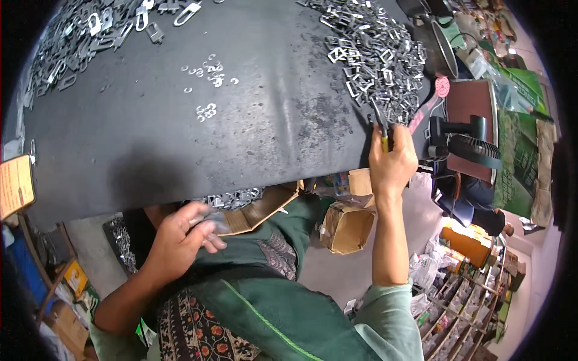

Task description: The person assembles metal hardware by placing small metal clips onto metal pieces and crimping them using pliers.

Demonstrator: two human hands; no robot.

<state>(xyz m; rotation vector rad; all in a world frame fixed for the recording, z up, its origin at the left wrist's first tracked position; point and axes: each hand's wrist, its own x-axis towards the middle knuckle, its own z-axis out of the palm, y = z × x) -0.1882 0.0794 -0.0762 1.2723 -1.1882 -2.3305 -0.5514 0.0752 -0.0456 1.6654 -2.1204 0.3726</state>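
Observation:
My right hand [394,161] is closed around a pair of pliers [385,143] with a yellow grip. Their dark jaws point at the near edge of a heap of small metal buckles [385,69] on the right of the black table. Below the table's front edge, my left hand [179,237] hovers by an open cardboard box [268,212] at my lap, thumb and fingers apart. A grey piece, smeared by motion, shows just past its fingertips; its kind cannot be made out. Similar metal pieces [238,197] lie in the box, partly hidden by the table.
Small metal rings [214,73] lie scattered mid-table. Metal clips [90,39] are heaped at the far left. A phone-like device [16,186] stands at the left edge. A small black fan [472,147] is beside the right edge; an empty carton [349,228] sits on the floor.

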